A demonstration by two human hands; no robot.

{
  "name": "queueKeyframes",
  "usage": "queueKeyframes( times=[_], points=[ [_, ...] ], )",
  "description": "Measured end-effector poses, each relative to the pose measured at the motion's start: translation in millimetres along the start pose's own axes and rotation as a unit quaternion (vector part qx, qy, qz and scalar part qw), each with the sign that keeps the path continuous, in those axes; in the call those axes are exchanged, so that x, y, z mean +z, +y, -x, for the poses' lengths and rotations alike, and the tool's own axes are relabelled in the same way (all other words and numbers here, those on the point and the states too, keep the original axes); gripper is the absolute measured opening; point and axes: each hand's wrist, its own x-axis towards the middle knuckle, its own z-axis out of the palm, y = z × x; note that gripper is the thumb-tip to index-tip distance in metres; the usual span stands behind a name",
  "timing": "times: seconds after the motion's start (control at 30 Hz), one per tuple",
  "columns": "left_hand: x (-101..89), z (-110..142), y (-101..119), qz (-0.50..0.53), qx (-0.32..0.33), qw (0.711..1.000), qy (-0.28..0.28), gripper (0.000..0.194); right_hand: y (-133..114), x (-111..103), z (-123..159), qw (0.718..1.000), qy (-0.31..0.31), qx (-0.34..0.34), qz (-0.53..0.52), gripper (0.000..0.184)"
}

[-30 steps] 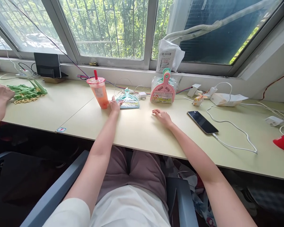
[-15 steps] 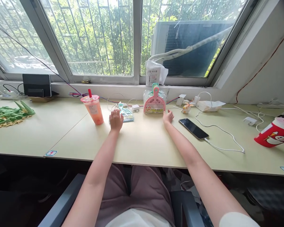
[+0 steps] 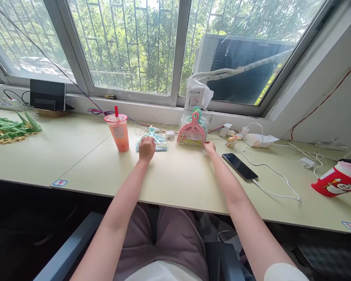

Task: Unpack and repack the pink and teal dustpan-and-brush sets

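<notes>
My left hand (image 3: 146,148) rests with curled fingers on the near edge of a teal mini dustpan set (image 3: 153,140) lying flat on the pale desk (image 3: 178,175). My right hand (image 3: 210,147) reaches the bottom right corner of a bagged stack of pink and teal mini dustpans (image 3: 192,132) that leans upright near the window sill, fingertips touching the bag. An orange drink cup (image 3: 118,132) with a red straw stands just left of my left hand.
A black phone (image 3: 239,166) on a white cable (image 3: 276,183) lies right of my right hand. A red tub (image 3: 337,180) lies tipped at the far right. Green clips (image 3: 8,129) sit at the far left, a black device (image 3: 47,95) on the sill. Chargers and wires line the back.
My right hand has moved forward from the open desk to the bag of pink dustpans. My left hand stays at the teal dustpan set. The view has tilted upward.
</notes>
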Motion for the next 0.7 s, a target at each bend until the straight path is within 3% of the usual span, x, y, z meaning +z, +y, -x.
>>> queueKeyframes(
  times=[0.23,0.37,0.43,0.53,0.63,0.7],
  points=[
    [0.9,2,9,0.064,0.019,0.998,-0.014,0.027,4,6,14,0.996,-0.003,0.082,-0.028,0.018],
    [6.4,4,27,0.180,-0.025,0.983,-0.025,0.021,6,-6,37,0.994,-0.006,0.082,-0.066,0.011],
    [9.1,5,38,0.283,-0.050,0.956,-0.062,0.027,2,-12,50,0.993,-0.004,0.057,-0.103,0.009],
    [12.2,8,52,0.433,-0.080,0.884,-0.155,0.045,-10,-15,67,0.987,-0.005,0.025,-0.158,0.020],
    [13.8,13,61,0.523,-0.082,0.815,-0.235,0.056,-24,-11,80,0.980,-0.031,0.015,-0.195,0.030],
    [14.1,16,62,0.553,-0.093,0.788,-0.254,0.055,-32,-10,90,0.984,-0.034,-0.016,-0.175,0.037]
  ],
)
